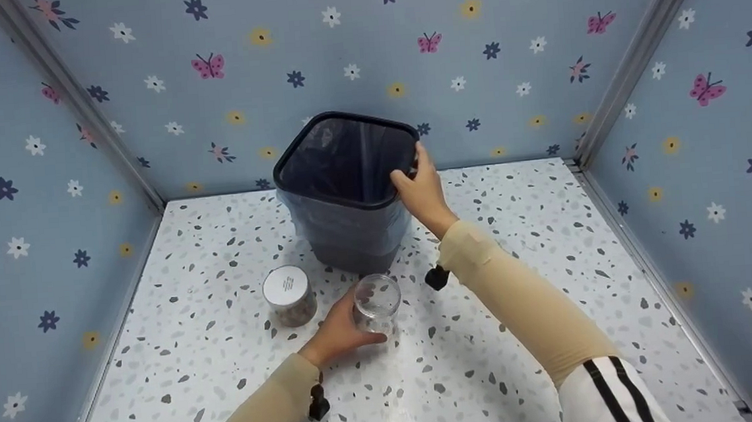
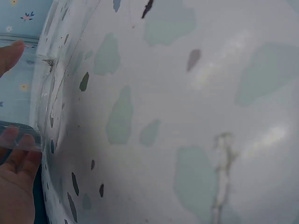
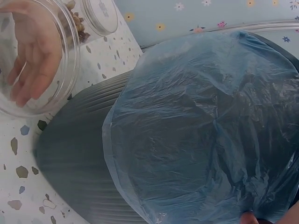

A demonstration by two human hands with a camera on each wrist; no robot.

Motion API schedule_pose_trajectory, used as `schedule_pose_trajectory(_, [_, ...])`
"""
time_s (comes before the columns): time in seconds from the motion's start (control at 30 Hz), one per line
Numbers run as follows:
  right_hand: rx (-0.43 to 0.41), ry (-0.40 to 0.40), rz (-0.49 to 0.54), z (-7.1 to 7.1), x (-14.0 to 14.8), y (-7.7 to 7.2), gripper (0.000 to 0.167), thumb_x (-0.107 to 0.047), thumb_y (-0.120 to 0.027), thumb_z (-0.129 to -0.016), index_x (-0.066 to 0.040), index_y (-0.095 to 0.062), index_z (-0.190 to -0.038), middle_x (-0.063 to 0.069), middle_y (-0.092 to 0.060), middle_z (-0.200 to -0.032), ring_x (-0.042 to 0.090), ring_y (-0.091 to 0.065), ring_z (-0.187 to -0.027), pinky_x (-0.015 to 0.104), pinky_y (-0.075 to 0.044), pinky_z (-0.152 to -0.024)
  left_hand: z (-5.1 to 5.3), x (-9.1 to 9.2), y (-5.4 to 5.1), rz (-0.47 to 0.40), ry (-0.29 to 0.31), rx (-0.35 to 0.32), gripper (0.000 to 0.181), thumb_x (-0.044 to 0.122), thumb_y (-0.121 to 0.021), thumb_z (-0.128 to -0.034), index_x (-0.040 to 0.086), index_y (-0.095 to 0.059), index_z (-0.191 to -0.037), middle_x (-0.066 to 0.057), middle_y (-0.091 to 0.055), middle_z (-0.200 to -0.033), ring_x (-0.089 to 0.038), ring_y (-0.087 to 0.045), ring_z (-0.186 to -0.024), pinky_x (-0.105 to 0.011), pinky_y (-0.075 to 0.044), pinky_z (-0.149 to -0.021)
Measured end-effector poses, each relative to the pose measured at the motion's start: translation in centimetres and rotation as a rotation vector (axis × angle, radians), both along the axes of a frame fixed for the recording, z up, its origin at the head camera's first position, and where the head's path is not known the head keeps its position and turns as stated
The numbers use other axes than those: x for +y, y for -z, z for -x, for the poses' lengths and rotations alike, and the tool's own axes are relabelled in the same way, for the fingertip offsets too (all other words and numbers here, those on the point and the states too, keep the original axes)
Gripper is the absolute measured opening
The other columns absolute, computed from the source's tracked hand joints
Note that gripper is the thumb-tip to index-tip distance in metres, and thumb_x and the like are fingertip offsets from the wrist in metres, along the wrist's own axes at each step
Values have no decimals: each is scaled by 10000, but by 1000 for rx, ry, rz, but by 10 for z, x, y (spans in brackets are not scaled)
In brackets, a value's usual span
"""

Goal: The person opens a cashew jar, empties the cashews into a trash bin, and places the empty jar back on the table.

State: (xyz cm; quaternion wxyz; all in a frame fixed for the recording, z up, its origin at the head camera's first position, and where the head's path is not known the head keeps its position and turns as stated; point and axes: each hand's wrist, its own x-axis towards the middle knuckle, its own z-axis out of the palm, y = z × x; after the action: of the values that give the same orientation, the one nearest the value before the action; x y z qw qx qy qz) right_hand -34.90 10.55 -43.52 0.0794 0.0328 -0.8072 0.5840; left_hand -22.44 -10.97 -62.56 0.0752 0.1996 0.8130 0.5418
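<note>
Reading writing first: the white lid (image 1: 286, 283) on the lidded jar (image 1: 295, 311), left of the lower centre, carries a few short dark lines of print, too small to make out. Right wrist view catches the same lid at top, also illegible. Brown pieces show inside that jar.

Your left hand (image 1: 338, 336) is at lower centre, fingers and thumb wrapped round the side of a clear jar (image 1: 382, 303). Jar's round rim faces up, long axis close to vertical in the frame; can't tell whether the top is covered. It sits just in front of the bin (image 1: 353, 259), right of the lidded jar and apart from it.

Your right hand (image 1: 424, 191), right of centre, pinches the bin's black rim (image 1: 366, 205) at its right side, index finger along the edge, thumb over it. Bin stands mid-frame on the speckled tabletop (image 1: 204, 315), long axis top to bottom, mouth up; can't tell if it leans slightly. Blue translucent liner (image 1: 350, 223) folds over the rim and hangs down outside. Flowered wall panel (image 1: 311, 37) fills the top behind it.
</note>
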Motion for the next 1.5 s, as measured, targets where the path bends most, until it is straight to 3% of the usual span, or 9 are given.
schedule_pose_trajectory(0.33, [-12,-17,11,-1,0,0,873,-211,-549,-987,-41,-145,-1742,235,-443,-1664,342,-559,-1441,460,-504,-1177,-3,-5,7,11,-29,-31,1168,191,-1022,-692,54,-381,-1658,-188,-577,-1586,-384,-515,-1514,-566,-318,-1317])
schedule_pose_trajectory(0.83, [-3,-3,2,0,-1,0,857,-198,-556,-988,-34,-170,-1736,248,-437,-1674,362,-537,-1482,459,-490,-1203,-6,-8,8,-12,-25,-33,1185,197,-1033,-677,91,-384,-1663,-183,-562,-1602,-371,-508,-1516,-571,-314,-1316])
schedule_pose_trajectory(1.2, [-15,-8,-10,-2,0,0,870,-228,-550,-987,-54,-158,-1743,228,-406,-1700,342,-522,-1491,464,-468,-1217,-12,-18,4,-47,-3,-68,1157,154,-1027,-688,20,-379,-1638,-203,-531,-1619,-383,-502,-1527,-542,-335,-1313])
schedule_pose_trajectory(1.5, [-17,-5,-28,-1,0,0,884,-248,-548,-974,-59,-159,-1744,216,-410,-1703,334,-509,-1499,469,-454,-1227,-19,-33,-2,1,-17,-57,1062,149,-1017,-699,29,-448,-1587,-179,-574,-1563,-388,-533,-1474,-589,-373,-1279])
